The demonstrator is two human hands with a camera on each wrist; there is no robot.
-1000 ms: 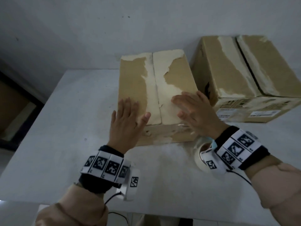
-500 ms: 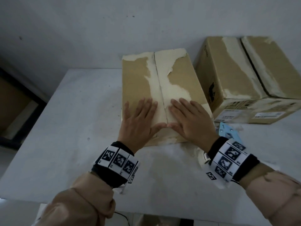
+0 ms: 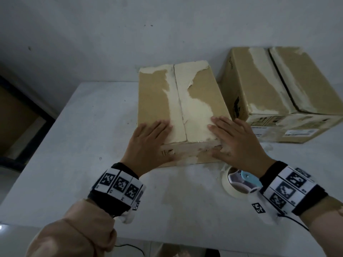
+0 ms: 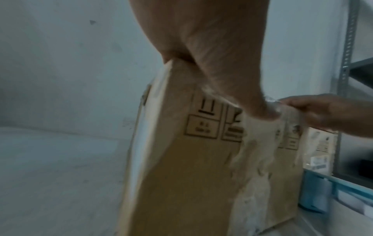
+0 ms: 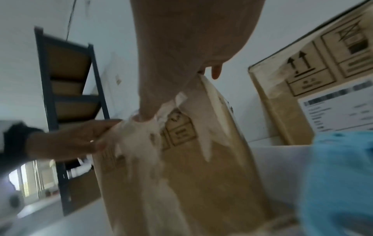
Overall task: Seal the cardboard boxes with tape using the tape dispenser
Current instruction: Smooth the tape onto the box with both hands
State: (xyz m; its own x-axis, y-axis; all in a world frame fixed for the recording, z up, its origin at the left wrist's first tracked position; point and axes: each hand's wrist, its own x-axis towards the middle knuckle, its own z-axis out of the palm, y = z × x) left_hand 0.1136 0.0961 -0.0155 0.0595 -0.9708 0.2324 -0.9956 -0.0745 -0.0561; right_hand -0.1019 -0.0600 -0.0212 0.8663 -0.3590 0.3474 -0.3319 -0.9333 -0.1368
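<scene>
A worn cardboard box (image 3: 194, 101) stands on the white table (image 3: 83, 145), its top flaps closed along a middle seam. My left hand (image 3: 148, 143) lies flat on its near left corner, thumb down on the front face. On the near right corner my right hand (image 3: 235, 141) lies the same way. In the wrist views, both thumbs press the torn front face of the box (image 4: 191, 175) (image 5: 201, 183). The tape dispenser (image 3: 239, 180), blue with a pale tape roll, lies on the table under my right wrist.
A second, larger cardboard box (image 3: 278, 86) stands to the right against the wall, close beside the first. A dark metal shelf (image 5: 66, 95) stands off the table's left side. Bare table stretches left of the near box.
Both hands slid apart from the middle seam to the box's near corners. Their thumbs now hang over the front face.
</scene>
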